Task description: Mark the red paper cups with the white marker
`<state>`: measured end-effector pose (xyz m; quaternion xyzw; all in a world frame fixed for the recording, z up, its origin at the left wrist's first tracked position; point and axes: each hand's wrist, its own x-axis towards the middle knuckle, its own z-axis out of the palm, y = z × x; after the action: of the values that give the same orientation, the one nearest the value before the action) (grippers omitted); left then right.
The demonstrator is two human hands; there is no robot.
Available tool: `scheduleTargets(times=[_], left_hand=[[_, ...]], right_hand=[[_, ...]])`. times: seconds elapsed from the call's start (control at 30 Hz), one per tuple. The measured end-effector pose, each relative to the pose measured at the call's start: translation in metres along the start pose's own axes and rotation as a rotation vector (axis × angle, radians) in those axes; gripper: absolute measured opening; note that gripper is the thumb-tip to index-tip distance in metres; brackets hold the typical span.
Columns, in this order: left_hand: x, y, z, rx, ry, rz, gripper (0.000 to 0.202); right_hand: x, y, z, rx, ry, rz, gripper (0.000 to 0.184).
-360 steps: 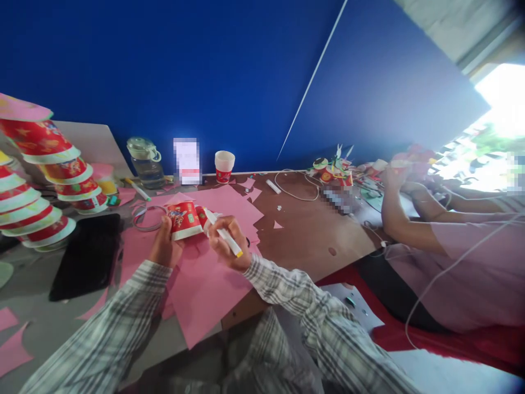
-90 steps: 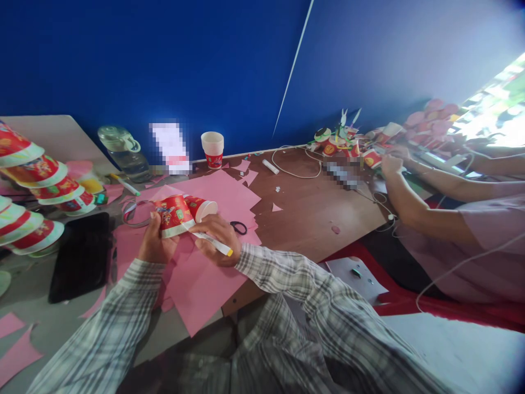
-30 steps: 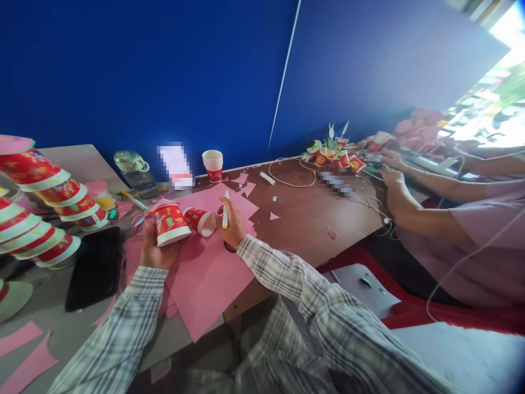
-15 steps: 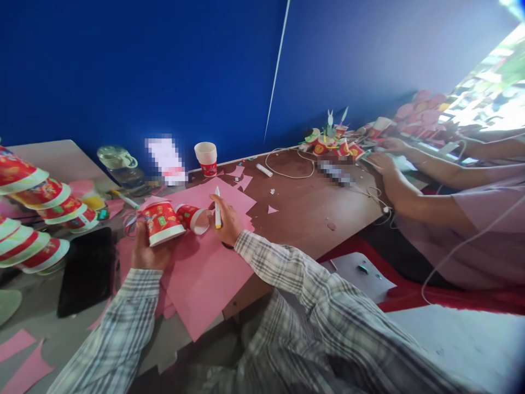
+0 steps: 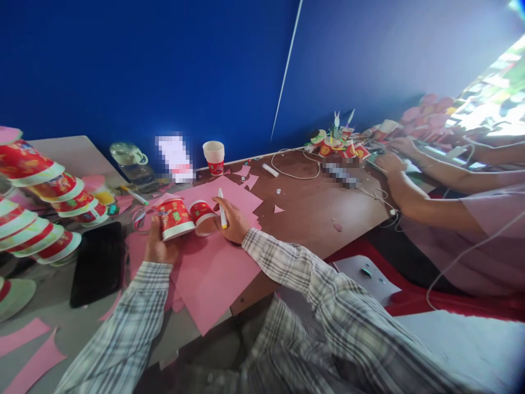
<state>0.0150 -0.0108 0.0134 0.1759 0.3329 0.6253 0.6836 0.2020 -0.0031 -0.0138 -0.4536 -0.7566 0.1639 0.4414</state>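
Looks like a shared craft workspace to me, kinda office-ish: long counter (image 5: 303, 202) up against a blue partition (image 5: 164, 60), pink paper sheets (image 5: 217, 273) and cut scraps (image 5: 36, 364) all over it, leaning stacks of red paper cups (image 5: 28, 161) on the left, another person (image 5: 484, 213) further along.

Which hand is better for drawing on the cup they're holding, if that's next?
Probably the right hand: it holds the white marker, close to the red cup, while the left hand is busy holding that cup.
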Motion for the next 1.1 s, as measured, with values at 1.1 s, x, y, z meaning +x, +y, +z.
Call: scheduleTargets(times=[1.1], left_hand=[[0.003, 0.001, -0.005, -0.035, -0.102, -0.028, 0.055]], right_hand=[[0.001, -0.002, -0.002, -0.108, -0.074, 0.0, 0.061]])
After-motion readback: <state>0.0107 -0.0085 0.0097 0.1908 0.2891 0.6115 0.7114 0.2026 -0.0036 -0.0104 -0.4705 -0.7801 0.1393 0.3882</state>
